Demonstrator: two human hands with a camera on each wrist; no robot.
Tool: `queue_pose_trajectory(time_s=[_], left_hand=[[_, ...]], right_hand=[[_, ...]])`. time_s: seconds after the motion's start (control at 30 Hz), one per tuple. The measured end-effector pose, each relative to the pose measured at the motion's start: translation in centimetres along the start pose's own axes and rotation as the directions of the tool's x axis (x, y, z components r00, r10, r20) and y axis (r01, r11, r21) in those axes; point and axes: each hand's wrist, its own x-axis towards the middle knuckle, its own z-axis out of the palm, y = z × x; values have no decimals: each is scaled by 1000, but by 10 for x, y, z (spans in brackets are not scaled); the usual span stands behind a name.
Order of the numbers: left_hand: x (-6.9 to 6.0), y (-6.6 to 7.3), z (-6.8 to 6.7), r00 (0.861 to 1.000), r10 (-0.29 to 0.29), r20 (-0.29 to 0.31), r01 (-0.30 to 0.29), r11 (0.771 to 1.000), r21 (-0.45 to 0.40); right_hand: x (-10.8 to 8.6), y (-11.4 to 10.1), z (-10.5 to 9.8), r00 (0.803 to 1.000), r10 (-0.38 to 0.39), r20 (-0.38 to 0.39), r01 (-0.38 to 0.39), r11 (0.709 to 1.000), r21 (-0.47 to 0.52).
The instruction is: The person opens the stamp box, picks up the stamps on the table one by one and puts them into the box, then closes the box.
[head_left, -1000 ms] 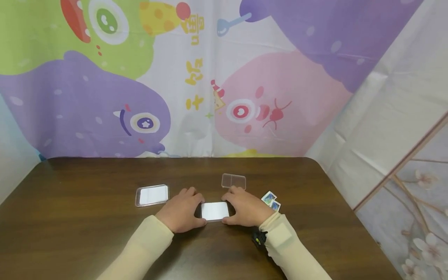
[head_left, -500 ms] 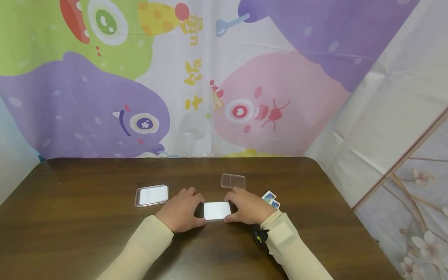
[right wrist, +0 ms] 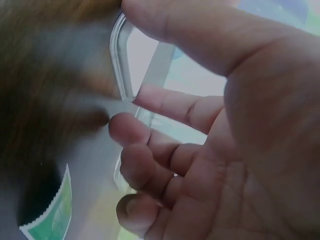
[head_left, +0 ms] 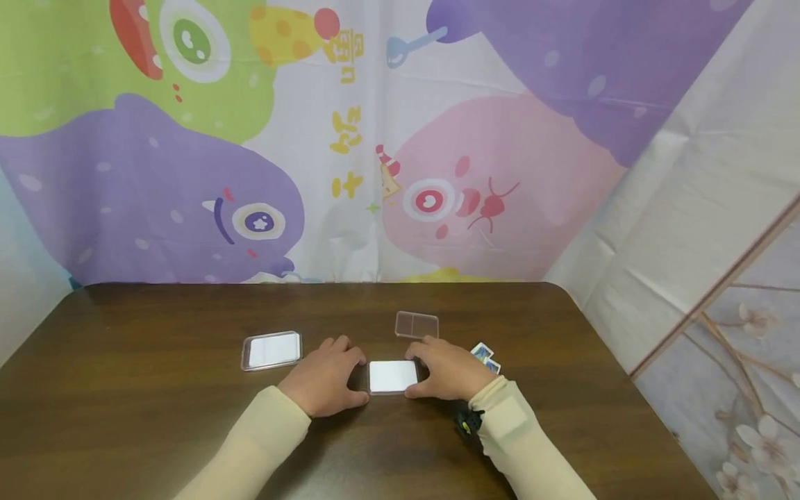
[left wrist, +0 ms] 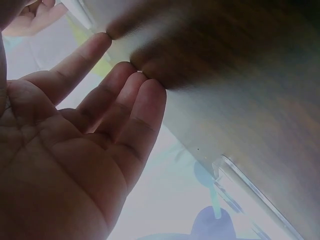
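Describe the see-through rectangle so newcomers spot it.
On the brown table, find the right hand. Beyond it lies a clear flat rectangle; wood shows through it, unlike the far-left case and the case by that hand, both white-filled.

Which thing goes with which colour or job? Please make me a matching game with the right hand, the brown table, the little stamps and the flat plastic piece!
Things:
1. Little stamps
2. Right hand
3. Table
4. Flat plastic piece

Colours and jobs:
A. See-through
B. Brown
C. Blue and green with white edges
D. Holding one end of a white-topped case

Right pairs: 1-C, 2-D, 3-B, 4-A.
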Motion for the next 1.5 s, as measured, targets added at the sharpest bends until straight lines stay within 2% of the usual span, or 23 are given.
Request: queue_pose_trajectory(time_s=[0.37, 0.53, 0.63, 0.73, 0.87, 0.97, 1.07, 1.23, 1.5], left_hand=[[-1, 3, -1, 1000, -11, 20, 11, 1000, -14], [-1, 6, -7, 1000, 0, 23, 1, 1000, -24], [0, 3, -15, 1000, 14, -12, -15, 1000, -17], [-2, -12, -25, 998, 12, -68, -12, 1000, 9], [-14, -48, -38, 992, -21, -123, 28, 998, 59], [-23, -77, -45, 989, -48, -142, 62, 994, 93], [-27, -98, -47, 989, -71, -131, 84, 992, 96], [-26, -109, -48, 992, -108, -68, 113, 991, 68], [-24, -107, -52, 992, -124, -5, 124, 992, 27]], right_hand=[[-3, 5, -4, 998, 57, -40, -55, 997, 51], [-4, 6, -5, 994, 76, -74, -76, 997, 3], [-4, 6, -7, 991, 92, -100, -95, 995, -25], [-3, 6, -8, 986, 125, -109, -130, 991, -41], [-4, 3, -12, 981, 156, -113, -162, 986, -44], [-5, -2, -16, 982, 127, -143, -131, 991, -17], [-7, -7, -19, 980, 77, -184, -76, 997, 14], [-10, -13, -22, 972, 54, -228, -52, 999, 12], [-8, -15, -23, 970, 41, -240, -41, 999, 4]])
